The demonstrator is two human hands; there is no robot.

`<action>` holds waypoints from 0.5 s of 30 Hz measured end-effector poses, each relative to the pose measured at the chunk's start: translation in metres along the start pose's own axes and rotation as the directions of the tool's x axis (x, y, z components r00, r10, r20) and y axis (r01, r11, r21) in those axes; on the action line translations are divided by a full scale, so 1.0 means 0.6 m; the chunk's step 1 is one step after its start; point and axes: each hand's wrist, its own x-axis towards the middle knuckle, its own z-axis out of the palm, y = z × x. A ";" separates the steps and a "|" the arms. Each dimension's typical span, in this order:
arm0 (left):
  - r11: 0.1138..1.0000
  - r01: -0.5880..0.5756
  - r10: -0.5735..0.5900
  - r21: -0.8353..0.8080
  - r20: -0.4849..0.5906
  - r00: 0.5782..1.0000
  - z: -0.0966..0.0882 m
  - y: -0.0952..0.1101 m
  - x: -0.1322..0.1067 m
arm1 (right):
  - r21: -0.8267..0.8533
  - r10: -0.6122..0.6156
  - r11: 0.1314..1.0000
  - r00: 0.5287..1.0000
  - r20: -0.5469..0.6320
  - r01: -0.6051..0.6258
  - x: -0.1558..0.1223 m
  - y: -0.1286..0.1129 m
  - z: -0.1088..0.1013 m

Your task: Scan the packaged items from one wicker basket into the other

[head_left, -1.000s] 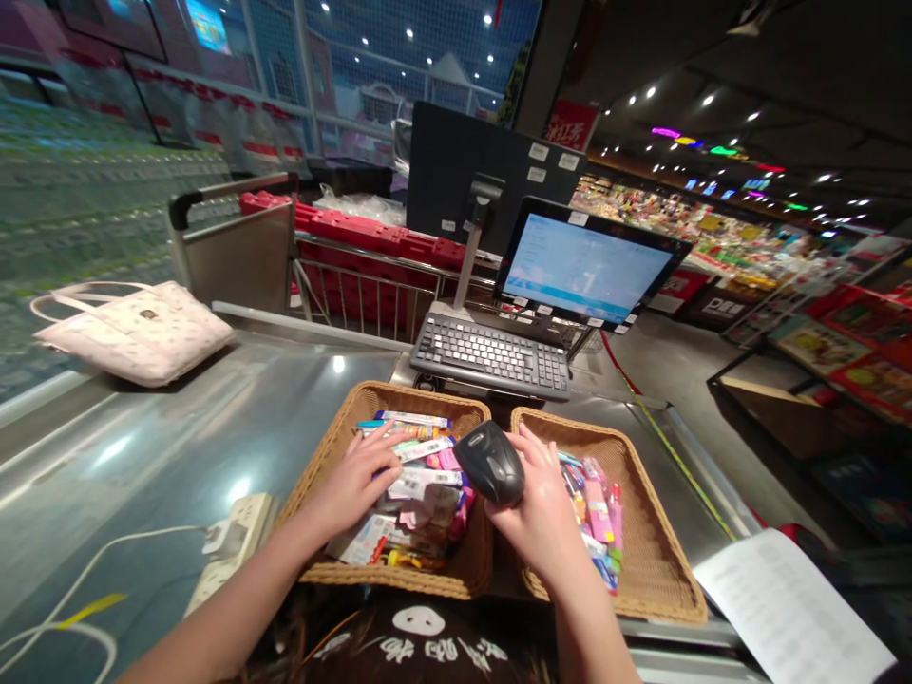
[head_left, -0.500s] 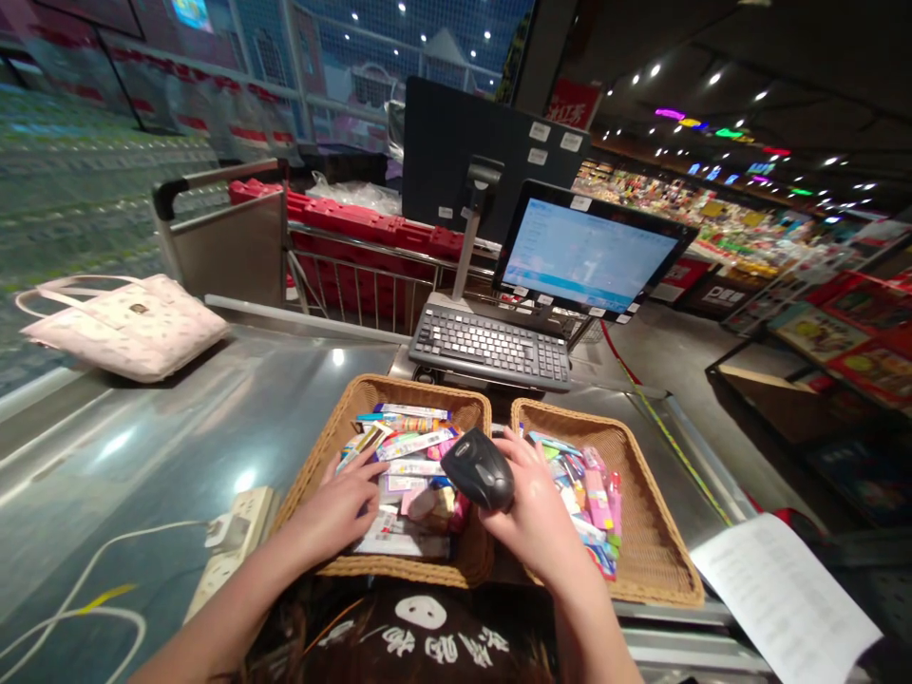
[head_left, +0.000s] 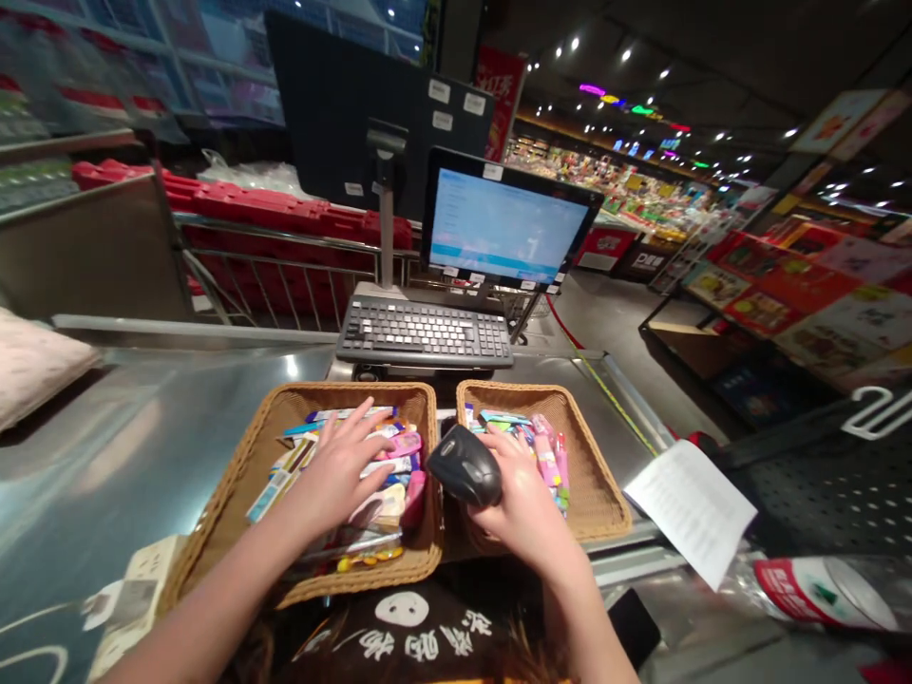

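Note:
Two wicker baskets sit side by side on a steel checkout counter. The left basket (head_left: 235, 475) is full of several small colourful packets (head_left: 389, 456). My left hand (head_left: 334, 470) lies on those packets with its fingers spread. My right hand (head_left: 523, 513) is wrapped round a black handheld barcode scanner (head_left: 463, 465), held over the gap between the baskets. The right basket (head_left: 598, 484) holds several more packets (head_left: 545, 446) behind my right hand.
A keyboard (head_left: 424, 332) and a lit monitor (head_left: 505, 223) stand just behind the baskets. A red shopping cart (head_left: 271, 247) is beyond the counter. A printed sheet (head_left: 691, 508) hangs at the right edge, a power strip (head_left: 132, 594) lies at lower left, a pale bag (head_left: 32, 366) far left.
The view has swung right, shifting everything leftward. My left hand moved further up over the packets in the left basket. My right hand keeps hold of the scanner.

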 end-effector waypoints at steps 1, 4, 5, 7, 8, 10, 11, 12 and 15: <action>0.999 -0.035 0.035 -0.009 0.014 0.999 0.003 0.015 0.020 | -0.015 0.010 1.000 1.000 -0.027 -0.011 -0.007 0.014 -0.013; 0.989 -0.140 0.144 -0.052 0.070 0.987 0.023 0.062 0.079 | -0.092 0.095 0.990 0.983 -0.158 -0.111 -0.030 0.059 -0.052; 0.981 -0.181 0.187 -0.073 0.088 0.978 0.034 0.077 0.099 | -0.113 0.127 0.982 0.973 -0.193 -0.151 -0.039 0.074 -0.064; 0.960 -0.256 0.269 -0.115 0.117 0.956 0.063 0.106 0.136 | -0.136 0.166 0.969 0.953 -0.255 -0.205 -0.055 0.101 -0.085; 0.948 -0.290 0.307 -0.130 0.137 0.942 0.079 0.120 0.154 | -0.144 0.190 0.961 0.943 -0.273 -0.235 -0.063 0.113 -0.094; 0.926 -0.348 0.372 -0.148 0.199 0.906 0.113 0.146 0.188 | -0.144 0.231 0.948 0.925 -0.302 -0.284 -0.075 0.133 -0.109; 0.916 -0.374 0.399 -0.147 0.223 0.890 0.129 0.159 0.205 | -0.140 0.247 0.943 0.917 -0.312 -0.302 -0.080 0.142 -0.115; 0.904 -0.404 0.427 -0.141 0.253 0.868 0.146 0.172 0.220 | -0.135 0.258 0.940 0.912 -0.320 -0.313 -0.084 0.150 -0.120; 0.879 -0.463 0.473 -0.116 0.345 0.811 0.197 0.208 0.257 | -0.121 0.275 0.937 0.906 -0.323 -0.327 -0.090 0.172 -0.132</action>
